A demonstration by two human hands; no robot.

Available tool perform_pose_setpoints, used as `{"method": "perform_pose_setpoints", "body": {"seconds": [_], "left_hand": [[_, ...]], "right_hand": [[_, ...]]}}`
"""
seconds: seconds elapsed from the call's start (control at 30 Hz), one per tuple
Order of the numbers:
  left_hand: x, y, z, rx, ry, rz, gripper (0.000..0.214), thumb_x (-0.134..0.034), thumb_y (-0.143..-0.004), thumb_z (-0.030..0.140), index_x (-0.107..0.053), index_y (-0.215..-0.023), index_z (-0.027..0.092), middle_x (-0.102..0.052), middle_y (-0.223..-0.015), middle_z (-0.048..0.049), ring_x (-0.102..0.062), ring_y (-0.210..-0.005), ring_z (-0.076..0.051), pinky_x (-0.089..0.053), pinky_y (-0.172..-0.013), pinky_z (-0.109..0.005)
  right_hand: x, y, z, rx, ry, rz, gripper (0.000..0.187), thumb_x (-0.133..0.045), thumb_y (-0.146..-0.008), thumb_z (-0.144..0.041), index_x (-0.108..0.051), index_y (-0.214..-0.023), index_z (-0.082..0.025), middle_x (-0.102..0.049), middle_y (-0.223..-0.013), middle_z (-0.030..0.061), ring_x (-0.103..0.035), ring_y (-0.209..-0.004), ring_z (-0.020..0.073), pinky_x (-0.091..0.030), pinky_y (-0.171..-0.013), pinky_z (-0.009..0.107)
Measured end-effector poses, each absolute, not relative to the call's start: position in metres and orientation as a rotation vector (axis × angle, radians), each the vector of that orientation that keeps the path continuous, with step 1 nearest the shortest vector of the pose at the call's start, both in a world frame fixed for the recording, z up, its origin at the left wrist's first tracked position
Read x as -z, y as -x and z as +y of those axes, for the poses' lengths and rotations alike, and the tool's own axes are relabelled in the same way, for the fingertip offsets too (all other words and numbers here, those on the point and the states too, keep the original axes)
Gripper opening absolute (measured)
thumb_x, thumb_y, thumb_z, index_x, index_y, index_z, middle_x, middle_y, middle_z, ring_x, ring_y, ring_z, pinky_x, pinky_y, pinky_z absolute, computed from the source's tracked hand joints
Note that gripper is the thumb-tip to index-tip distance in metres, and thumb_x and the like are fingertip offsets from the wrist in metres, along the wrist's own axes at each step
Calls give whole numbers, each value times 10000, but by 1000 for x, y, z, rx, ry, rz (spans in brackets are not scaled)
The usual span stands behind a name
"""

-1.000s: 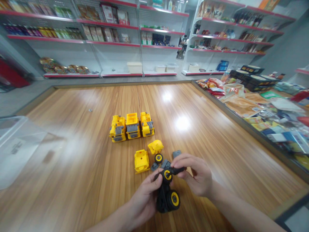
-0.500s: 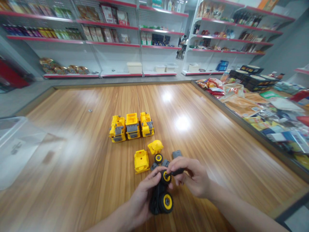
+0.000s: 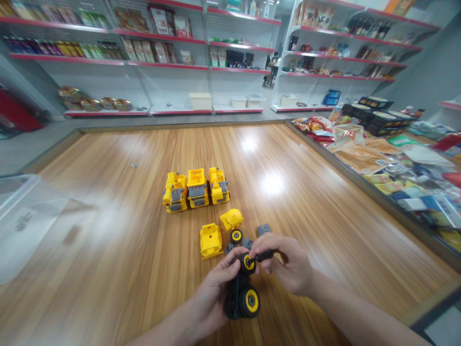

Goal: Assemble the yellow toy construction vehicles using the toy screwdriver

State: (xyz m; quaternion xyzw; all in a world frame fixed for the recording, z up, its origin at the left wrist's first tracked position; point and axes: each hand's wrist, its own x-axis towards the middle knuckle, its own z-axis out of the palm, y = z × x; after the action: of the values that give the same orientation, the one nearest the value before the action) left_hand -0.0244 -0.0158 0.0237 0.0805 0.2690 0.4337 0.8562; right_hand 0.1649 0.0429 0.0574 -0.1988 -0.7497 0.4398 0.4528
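Note:
My left hand point(image 3: 213, 290) is wrapped around a black toy truck chassis point(image 3: 233, 294) with yellow-hubbed wheels facing right. In my right hand point(image 3: 288, 262) is a black screwdriver point(image 3: 264, 255), its tip at the hub of the upper wheel point(image 3: 247, 263). Just beyond my hands lie a loose wheel point(image 3: 236, 236), a yellow truck body point(image 3: 211, 240), a yellow mixer drum point(image 3: 232, 218) and small grey parts point(image 3: 247, 243), partly covered by my fingers. Another grey piece point(image 3: 263, 229) rests behind my right hand.
Three yellow toy trucks point(image 3: 198, 188) stand in a row farther back. A clear plastic bin point(image 3: 21, 221) is at the left, and a small metallic bit point(image 3: 134, 165) lies beyond it. Packaged goods point(image 3: 378, 158) crowd the right side past the table rim point(image 3: 360, 197).
The chassis has turned slightly in my left hand, its lower wheel shifting a little right. The screwdriver stays at the upper wheel's hub.

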Motion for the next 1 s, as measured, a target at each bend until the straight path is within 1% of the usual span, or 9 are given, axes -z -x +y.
{"method": "perform_pose_setpoints", "body": {"seconds": [0.17,0.43,0.5,0.57,0.7,0.77,0.83,0.9,1.0], "left_hand": [[-23,24,-15,-914,-150,581,188,-642,-869,200,-654,-1056,219,-703,-955,-49,-658,-820,-143,-455,-692,-231],[-26,23,-15,-908,-150,609,210,-651,-865,196,-650,-1073,224,-696,-978,-39,-646,-799,-131,-458,-667,-230],[-26,23,-15,-910,-154,607,206,-634,-877,194,-645,-1081,215,-698,-980,-49,-647,-802,-131,-458,-676,-230],[-25,23,-16,-897,-160,614,209,-601,-902,238,-637,-1102,191,-704,-941,-75,-646,-768,-136,-457,-667,-233],[-21,23,-19,-794,-188,578,333,-517,-931,387,-617,-1130,138,-704,-886,-135,-606,-605,-149,-440,-554,-260],[-21,24,-20,-751,-191,579,335,-515,-924,398,-619,-1092,129,-704,-868,-145,-603,-585,-154,-442,-543,-265],[-24,23,-21,-725,-185,598,311,-513,-921,381,-618,-1064,126,-706,-835,-148,-622,-608,-160,-451,-567,-256],[-29,22,-20,-698,-165,616,299,-492,-925,376,-614,-1041,130,-709,-804,-152,-635,-614,-164,-448,-570,-241],[-34,21,-19,-673,-103,630,321,-432,-935,431,-597,-956,156,-710,-735,-148,-623,-555,-167,-434,-536,-234]], "right_hand": [[-58,-166,43,-1082,503,-1860,169,-586,-932,-248,-630,-1079,-178,-696,-919,96,-686,-893,208,-564,-812,361],[-57,-166,43,-1077,534,-1869,168,-572,-942,-269,-626,-1079,-189,-692,-919,85,-680,-866,197,-564,-785,345],[-58,-166,43,-1070,535,-1871,169,-572,-942,-275,-624,-1082,-195,-694,-921,81,-678,-859,193,-562,-758,328],[-57,-166,42,-1064,568,-1866,178,-583,-938,-280,-617,-1092,-200,-696,-915,74,-673,-824,179,-553,-702,292],[-52,-165,43,-1089,723,-1790,204,-573,-946,-275,-578,-1139,-209,-682,-910,54,-617,-682,121,-507,-591,230],[-49,-165,44,-1105,784,-1707,192,-550,-959,-269,-557,-1144,-218,-667,-920,44,-584,-634,100,-489,-554,215],[-48,-164,45,-1094,849,-1621,163,-522,-974,-269,-538,-1131,-228,-651,-931,32,-555,-596,85,-465,-517,202],[-49,-165,46,-1027,954,-1613,146,-492,-986,-275,-538,-1116,-228,-625,-879,13,-531,-581,84,-451,-520,207],[-53,-166,48,-850,1135,-1776,133,-507,-972,-269,-574,-1071,-212,-573,-760,-13,-533,-618,109,-452,-594,238]]}}
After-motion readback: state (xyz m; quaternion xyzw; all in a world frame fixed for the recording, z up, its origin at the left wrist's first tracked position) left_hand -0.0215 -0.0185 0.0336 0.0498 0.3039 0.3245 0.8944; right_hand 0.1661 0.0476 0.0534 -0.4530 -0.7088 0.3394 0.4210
